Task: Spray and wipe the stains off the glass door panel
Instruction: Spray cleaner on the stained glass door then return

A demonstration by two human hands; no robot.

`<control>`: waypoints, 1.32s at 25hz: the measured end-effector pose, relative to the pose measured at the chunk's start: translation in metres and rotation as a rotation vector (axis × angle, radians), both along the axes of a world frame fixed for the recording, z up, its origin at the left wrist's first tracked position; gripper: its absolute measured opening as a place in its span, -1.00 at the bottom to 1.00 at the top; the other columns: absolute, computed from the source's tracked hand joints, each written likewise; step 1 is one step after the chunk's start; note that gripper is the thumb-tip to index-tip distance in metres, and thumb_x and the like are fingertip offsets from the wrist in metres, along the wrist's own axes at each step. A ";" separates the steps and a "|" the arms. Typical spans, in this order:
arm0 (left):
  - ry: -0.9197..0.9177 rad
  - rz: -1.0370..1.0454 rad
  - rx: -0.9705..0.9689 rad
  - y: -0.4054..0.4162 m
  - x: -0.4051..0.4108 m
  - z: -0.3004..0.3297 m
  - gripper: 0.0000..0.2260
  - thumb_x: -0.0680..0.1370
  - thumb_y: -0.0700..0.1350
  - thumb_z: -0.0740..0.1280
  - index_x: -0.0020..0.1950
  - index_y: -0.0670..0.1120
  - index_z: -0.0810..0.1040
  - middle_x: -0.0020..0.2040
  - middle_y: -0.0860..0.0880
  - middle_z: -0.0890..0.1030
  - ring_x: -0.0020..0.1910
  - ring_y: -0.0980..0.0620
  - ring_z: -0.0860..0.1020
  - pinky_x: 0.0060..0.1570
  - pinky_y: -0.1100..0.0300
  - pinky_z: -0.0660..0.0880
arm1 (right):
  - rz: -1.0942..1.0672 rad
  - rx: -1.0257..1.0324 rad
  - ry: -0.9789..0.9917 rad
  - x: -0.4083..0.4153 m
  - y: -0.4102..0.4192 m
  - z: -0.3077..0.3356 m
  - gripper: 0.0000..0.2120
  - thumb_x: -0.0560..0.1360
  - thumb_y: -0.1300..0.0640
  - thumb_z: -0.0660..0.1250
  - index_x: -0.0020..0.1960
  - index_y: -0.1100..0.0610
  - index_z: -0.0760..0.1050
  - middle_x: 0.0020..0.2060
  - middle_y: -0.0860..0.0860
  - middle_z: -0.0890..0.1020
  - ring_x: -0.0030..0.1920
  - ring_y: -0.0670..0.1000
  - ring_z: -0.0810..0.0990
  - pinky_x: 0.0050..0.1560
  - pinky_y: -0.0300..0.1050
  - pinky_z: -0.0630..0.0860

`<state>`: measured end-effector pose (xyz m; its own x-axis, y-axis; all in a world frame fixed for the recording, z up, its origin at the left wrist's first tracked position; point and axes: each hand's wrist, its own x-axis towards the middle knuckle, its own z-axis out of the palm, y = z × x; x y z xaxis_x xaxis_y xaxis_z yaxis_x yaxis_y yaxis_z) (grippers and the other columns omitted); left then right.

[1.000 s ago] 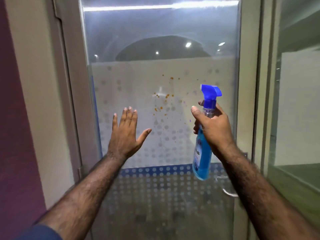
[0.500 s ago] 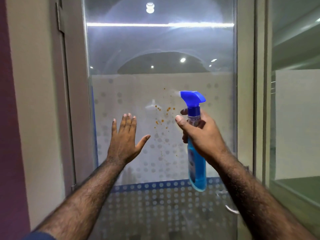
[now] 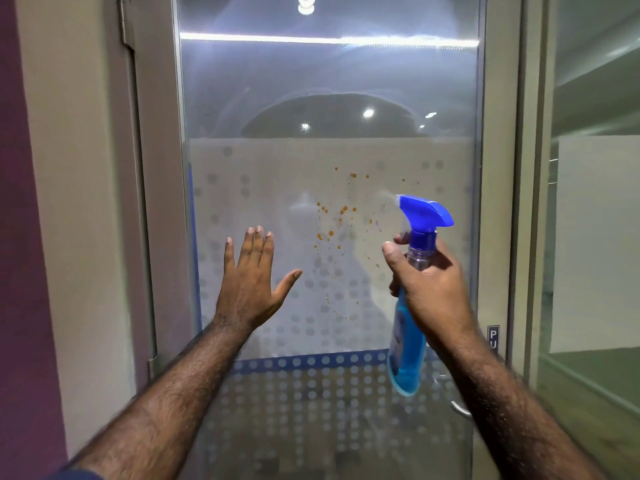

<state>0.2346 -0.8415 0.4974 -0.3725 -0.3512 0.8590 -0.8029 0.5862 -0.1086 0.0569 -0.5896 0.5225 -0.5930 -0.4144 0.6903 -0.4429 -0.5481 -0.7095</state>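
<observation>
The glass door panel fills the middle of the view, frosted and dotted across its lower part. Orange stains are speckled over the frosted band. My right hand grips a spray bottle of blue liquid by the neck, its blue nozzle pointing left at the stains, with a faint mist at the tip. My left hand is held up flat with fingers straight and thumb spread, left of the stains, at or close to the glass. No cloth is in view.
A grey door frame and hinge side stand at the left, beside a purple wall. A metal handle and a "PU" label are at the panel's right edge. Another glass partition stands further right.
The view has shifted, so the door sits lower in the frame. My right hand has carried the bottle nearer to the stains, nozzle aimed at them, and mist now shows. My left hand stays flat.
</observation>
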 end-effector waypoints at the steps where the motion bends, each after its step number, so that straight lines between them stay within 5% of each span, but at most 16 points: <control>1: -0.006 -0.002 0.010 0.001 0.000 -0.004 -0.11 0.64 0.45 -0.11 0.74 -0.18 0.10 0.75 -0.18 0.13 0.76 -0.14 0.05 0.71 -0.29 -0.12 | -0.054 -0.004 -0.018 -0.004 0.003 -0.007 -0.86 0.60 -0.02 0.53 0.08 0.00 0.63 -0.23 0.03 0.67 -0.28 -0.03 0.62 -0.26 -0.15 0.61; 4: -0.016 -0.017 0.040 0.005 0.001 -0.019 -0.12 0.64 0.45 -0.10 0.74 -0.17 0.09 0.76 -0.16 0.10 0.76 -0.12 0.02 0.71 -0.29 -0.12 | -0.190 0.043 -0.022 -0.011 0.012 -0.033 -0.84 0.59 -0.11 0.52 0.00 -0.08 0.59 -0.20 -0.06 0.72 -0.19 0.00 0.70 -0.05 0.05 0.69; 9: -0.017 -0.052 0.103 0.013 -0.004 -0.049 -0.11 0.64 0.45 -0.07 0.74 -0.18 0.10 0.76 -0.16 0.10 0.76 -0.12 0.02 0.71 -0.30 -0.09 | -0.174 0.170 -0.002 -0.012 0.027 -0.081 -0.78 0.56 -0.21 0.51 0.18 -0.35 0.59 -0.08 -0.28 0.71 -0.10 -0.01 0.77 0.05 0.12 0.73; 19: -0.079 -0.257 0.197 0.069 -0.047 -0.140 -0.12 0.65 0.44 -0.02 0.73 -0.20 0.14 0.75 -0.17 0.13 0.76 -0.11 0.04 0.72 -0.28 -0.11 | -0.200 0.286 -0.202 -0.011 0.054 -0.185 -0.71 0.49 -0.22 0.59 0.16 -0.28 0.62 -0.15 -0.16 0.74 -0.05 0.04 0.78 0.18 0.25 0.72; 22: -0.110 -0.336 0.246 0.096 -0.065 -0.165 -0.13 0.65 0.44 0.00 0.72 -0.20 0.15 0.75 -0.16 0.13 0.76 -0.11 0.04 0.72 -0.27 -0.13 | -0.244 0.293 -0.243 -0.015 0.076 -0.213 -0.71 0.50 -0.17 0.60 0.16 -0.18 0.64 -0.12 -0.16 0.76 -0.04 -0.01 0.78 0.16 0.11 0.70; 27: -0.153 -0.500 0.267 0.155 -0.100 -0.209 -0.14 0.65 0.40 0.05 0.71 -0.22 0.17 0.74 -0.19 0.17 0.75 -0.14 0.07 0.71 -0.30 -0.07 | -0.338 0.335 -0.283 -0.019 0.133 -0.255 -0.79 0.53 -0.06 0.61 0.06 -0.06 0.63 -0.15 -0.28 0.75 -0.16 -0.31 0.69 -0.11 -0.50 0.51; 33: -0.203 -0.683 0.323 0.238 -0.158 -0.263 -0.13 0.65 0.42 0.02 0.72 -0.22 0.15 0.75 -0.19 0.15 0.76 -0.13 0.05 0.71 -0.31 -0.08 | -0.479 0.427 -0.370 -0.021 0.227 -0.305 -0.76 0.52 -0.15 0.59 0.02 -0.04 0.64 -0.17 -0.29 0.73 -0.15 -0.29 0.69 -0.14 -0.55 0.47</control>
